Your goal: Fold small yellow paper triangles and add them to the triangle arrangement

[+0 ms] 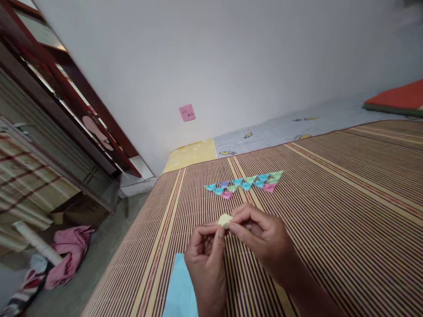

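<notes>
A small pale yellow piece of folded paper (225,220) is pinched between the fingertips of both hands, above a striped mat (158,220). My left hand (207,253) grips its left side with thumb and forefinger. From the right, my right hand (261,233) pinches the other edge; some of its fingers are curled out of sight. Beyond the hands lie several small folded paper triangles (246,186) in blue, green, purple and pink, set in rows. Partly under my left wrist is a light blue sheet of paper (180,286).
A pink sticky note (187,112) is on the white wall (231,66). Patterned cloth (257,136) runs along the mat's far edge, with a folded red item (396,99) at far right. To the left, on the floor, lie pink cloth (68,255) and a cardboard box (82,211).
</notes>
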{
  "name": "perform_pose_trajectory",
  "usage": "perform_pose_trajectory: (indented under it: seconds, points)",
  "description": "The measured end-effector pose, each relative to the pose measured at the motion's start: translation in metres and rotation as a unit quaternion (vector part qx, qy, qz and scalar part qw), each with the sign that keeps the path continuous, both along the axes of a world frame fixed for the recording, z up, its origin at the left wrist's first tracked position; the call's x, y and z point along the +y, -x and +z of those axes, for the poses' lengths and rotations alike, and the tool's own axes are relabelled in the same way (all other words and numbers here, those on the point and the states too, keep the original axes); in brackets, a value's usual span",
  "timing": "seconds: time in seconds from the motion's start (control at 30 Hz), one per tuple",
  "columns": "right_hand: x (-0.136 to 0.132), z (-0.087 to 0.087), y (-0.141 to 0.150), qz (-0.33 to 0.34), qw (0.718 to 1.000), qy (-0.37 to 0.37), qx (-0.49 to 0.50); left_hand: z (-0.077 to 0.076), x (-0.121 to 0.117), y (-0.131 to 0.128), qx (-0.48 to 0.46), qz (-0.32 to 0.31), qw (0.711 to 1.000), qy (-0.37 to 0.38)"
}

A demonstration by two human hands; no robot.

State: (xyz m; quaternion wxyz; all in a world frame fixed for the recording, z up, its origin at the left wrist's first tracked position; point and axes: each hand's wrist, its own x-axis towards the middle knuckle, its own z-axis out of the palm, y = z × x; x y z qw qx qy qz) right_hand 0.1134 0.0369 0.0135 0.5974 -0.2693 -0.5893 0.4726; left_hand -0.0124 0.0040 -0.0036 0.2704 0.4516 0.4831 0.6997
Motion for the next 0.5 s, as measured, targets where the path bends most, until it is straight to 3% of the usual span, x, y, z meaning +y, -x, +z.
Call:
perform_pose_trajectory:
  seconds: [0.37,0.5]
  points:
    - [-0.0001,-0.0052,0.0025,-0.047,0.998,0.015,-0.04,-0.0011,0.0016,-0.0013,-0.038,-0.001,0.999,0.021]
    - [-0.0002,-0.0052,0.003,-0.045,0.998,0.03,-0.023,-0.0016,0.0056,-0.0012,-0.103,-0.062,0.99,0.068]
